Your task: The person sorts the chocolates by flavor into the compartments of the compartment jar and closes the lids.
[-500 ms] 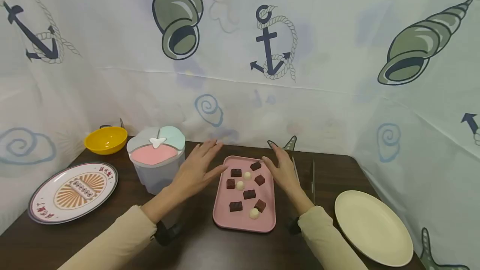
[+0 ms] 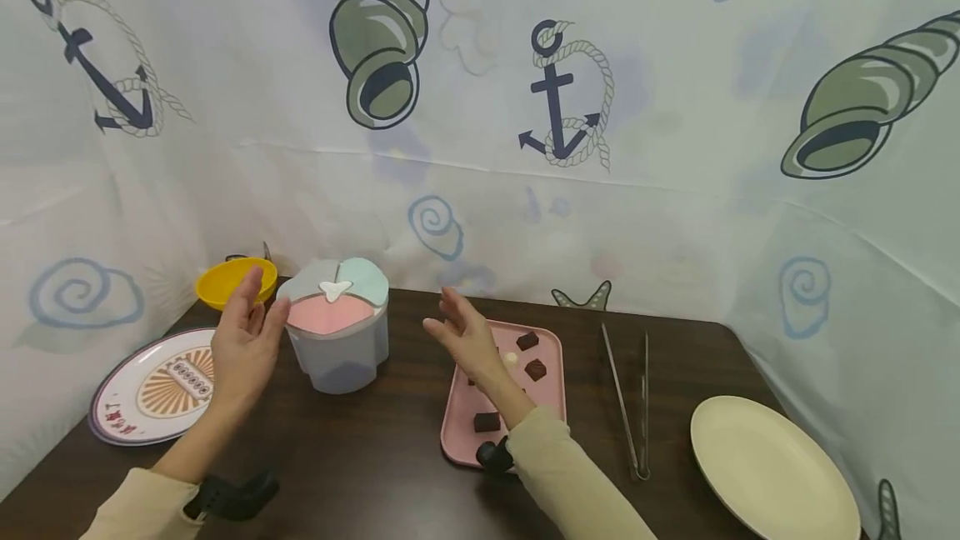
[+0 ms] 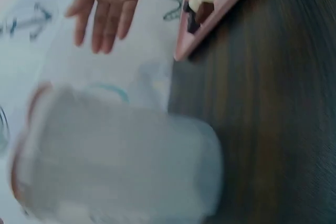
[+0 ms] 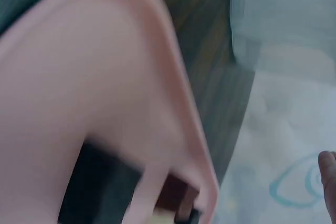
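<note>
In the head view my left hand (image 2: 243, 348) hovers over the right part of the patterned plate (image 2: 120, 407), fingers extended and holding nothing. To its right stands a translucent container (image 2: 337, 361) with a lid in pink, mint and grey. My right hand (image 2: 468, 336) is in the air above the left side of the pink tray (image 2: 450, 440), its fingers extended and apart from everything. On that tray lie several dark chocolates (image 2: 487, 422) and a pale round one (image 2: 511, 358); my right forearm hides others. The left wrist view shows the container (image 3: 121, 156) close and blurred.
Metal tongs (image 2: 626, 407) lie right of the tray, beside a cream oval plate (image 2: 772, 465). A yellow bowl (image 2: 225, 282) stands at the back left, behind the patterned plate. A printed curtain (image 2: 480, 123) surrounds the dark wooden table (image 2: 360, 457).
Both hands have moved left: the left from beside the tray to over the patterned plate, the right from the tray's right side to its left. The head view has shifted slightly.
</note>
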Available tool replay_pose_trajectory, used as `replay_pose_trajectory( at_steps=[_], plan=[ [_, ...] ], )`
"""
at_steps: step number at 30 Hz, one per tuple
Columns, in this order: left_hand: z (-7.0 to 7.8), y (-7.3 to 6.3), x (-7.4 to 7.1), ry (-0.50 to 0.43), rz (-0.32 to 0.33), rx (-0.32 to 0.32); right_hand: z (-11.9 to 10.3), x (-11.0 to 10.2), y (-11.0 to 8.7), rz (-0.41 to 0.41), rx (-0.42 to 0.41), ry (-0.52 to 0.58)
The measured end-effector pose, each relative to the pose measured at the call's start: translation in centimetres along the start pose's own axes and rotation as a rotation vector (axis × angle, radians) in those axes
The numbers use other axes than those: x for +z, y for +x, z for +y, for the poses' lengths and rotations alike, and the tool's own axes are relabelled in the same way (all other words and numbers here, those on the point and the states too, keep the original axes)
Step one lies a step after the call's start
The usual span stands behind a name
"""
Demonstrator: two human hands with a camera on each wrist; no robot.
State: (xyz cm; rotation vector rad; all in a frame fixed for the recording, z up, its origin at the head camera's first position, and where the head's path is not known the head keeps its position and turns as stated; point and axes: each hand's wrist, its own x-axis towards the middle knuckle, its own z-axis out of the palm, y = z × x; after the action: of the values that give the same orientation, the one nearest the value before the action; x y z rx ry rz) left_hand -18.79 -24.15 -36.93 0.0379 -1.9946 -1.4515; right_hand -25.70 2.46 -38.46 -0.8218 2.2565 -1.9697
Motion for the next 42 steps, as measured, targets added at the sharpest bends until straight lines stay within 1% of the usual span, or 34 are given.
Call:
replay_pose_trajectory(
  at_steps=[2, 3, 5, 8, 9, 11, 14, 17, 20, 22, 24, 27, 29, 32, 39, 42],
  plan=[
    [-1.3, 0.0, -0.5, -0.012, -0.043, -0.097, -0.5, 1.0, 0.3, -0.037, -0.005, 0.035],
    [-1.9, 0.0, -0.7, -0.014, -0.070, -0.126, -0.7, 1.4, 0.4, -0.054, -0.005, 0.058],
    [-3.1, -0.1, -0.9, -0.018, -0.124, -0.152, -1.0, 2.1, 0.6, -0.077, -0.001, 0.088],
    [-4.5, -0.1, -1.0, -0.009, -0.193, -0.145, -0.1, 3.0, 1.3, -0.095, 0.003, 0.116],
    [-4.8, -0.1, -1.0, 0.004, -0.213, -0.135, 0.4, 3.3, 1.6, -0.095, -0.001, 0.118],
    [-5.3, -0.2, -1.0, 0.000, -0.251, -0.116, 1.3, 3.8, 2.1, -0.097, -0.005, 0.117],
    [-5.6, -0.2, -0.9, 0.004, -0.289, -0.105, 2.3, 4.5, 2.7, -0.103, -0.016, 0.108],
    [-5.7, -0.3, -0.7, -0.002, -0.318, -0.117, 2.6, 5.2, 3.0, -0.114, -0.034, 0.125],
    [-5.7, -0.5, -0.5, -0.011, -0.332, -0.141, 2.6, 5.8, 3.2, -0.103, -0.058, 0.173],
    [-5.8, -0.5, -0.5, -0.030, -0.336, -0.138, 2.6, 6.2, 3.3, -0.076, -0.064, 0.196],
    [-5.9, -0.5, -0.6, -0.048, -0.340, -0.119, 2.6, 6.5, 3.5, -0.050, -0.052, 0.216],
    [-6.1, -0.4, -0.8, -0.042, -0.353, -0.087, 2.6, 6.9, 3.5, -0.020, -0.031, 0.233],
    [-6.2, -0.3, -0.9, -0.031, -0.368, -0.087, 2.6, 7.0, 3.5, -0.014, -0.010, 0.251],
    [-6.3, 0.0, -0.9, -0.019, -0.373, -0.101, 2.6, 7.0, 3.5, -0.014, -0.003, 0.259],
    [-6.4, 0.6, -1.0, 0.019, -0.321, -0.052, 2.6, 7.3, 3.7, -0.011, 0.008, 0.267],
    [-6.4, 0.8, -1.1, 0.030, -0.305, -0.067, 2.6, 7.5, 3.7, -0.007, 0.018, 0.272]
  ],
)
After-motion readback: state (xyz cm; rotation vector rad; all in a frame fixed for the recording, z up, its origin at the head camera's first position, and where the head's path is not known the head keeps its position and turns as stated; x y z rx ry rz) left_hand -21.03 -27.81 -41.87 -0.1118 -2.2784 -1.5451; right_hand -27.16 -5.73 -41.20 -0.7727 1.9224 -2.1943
